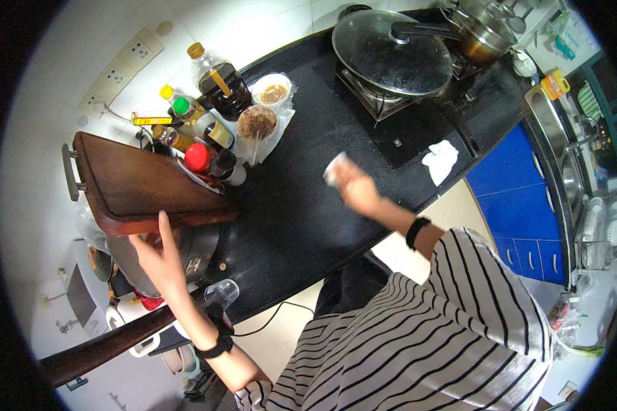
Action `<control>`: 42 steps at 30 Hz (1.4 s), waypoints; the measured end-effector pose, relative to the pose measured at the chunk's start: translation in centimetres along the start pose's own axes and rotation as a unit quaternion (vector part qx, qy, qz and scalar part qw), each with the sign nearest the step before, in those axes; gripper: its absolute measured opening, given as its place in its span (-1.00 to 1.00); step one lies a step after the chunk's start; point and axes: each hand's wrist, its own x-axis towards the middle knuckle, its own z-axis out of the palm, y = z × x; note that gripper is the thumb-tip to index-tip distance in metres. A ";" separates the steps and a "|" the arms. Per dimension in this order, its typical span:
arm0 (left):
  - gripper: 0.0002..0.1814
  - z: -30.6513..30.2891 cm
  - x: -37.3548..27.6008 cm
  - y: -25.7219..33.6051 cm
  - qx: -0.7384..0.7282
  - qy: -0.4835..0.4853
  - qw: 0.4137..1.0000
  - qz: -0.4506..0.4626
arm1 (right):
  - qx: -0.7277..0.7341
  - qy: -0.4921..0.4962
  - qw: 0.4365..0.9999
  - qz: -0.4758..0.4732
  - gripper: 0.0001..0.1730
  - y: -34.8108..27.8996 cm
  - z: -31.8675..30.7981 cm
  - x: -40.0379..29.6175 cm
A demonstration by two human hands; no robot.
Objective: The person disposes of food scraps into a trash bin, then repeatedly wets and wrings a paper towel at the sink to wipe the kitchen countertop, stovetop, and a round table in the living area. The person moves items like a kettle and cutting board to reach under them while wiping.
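My left hand (pixel 157 251) grips the lower edge of a thick wooden cutting board (pixel 144 180), which stands tilted near the wall and has a metal handle at its far end. Slightly blurred, my right hand (pixel 357 190) is over the black countertop (pixel 298 205), closed on a white cloth or paper wipe (pixel 335 168). Beside the board are a red-capped jar (pixel 198 157) and several seasoning bottles. A crumpled white paper or cloth (pixel 440 160) lies by the counter's front edge, right of my right hand.
A wok with a glass lid (pixel 391 54) sits on the gas stove, with a steel pot (pixel 481 36) beyond it. Near the wall stand a large bottle of dark liquid (pixel 223 87) and two bowls (pixel 257 123). A clear glass (pixel 222 294) is near the counter's front edge, below the board.
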 end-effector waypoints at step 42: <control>-0.43 13.0 -25.7 -13.4 0.200 -0.087 0.975 0.041 | 0.115 -0.018 0.976 -0.183 -0.63 4.9 -0.3 4.1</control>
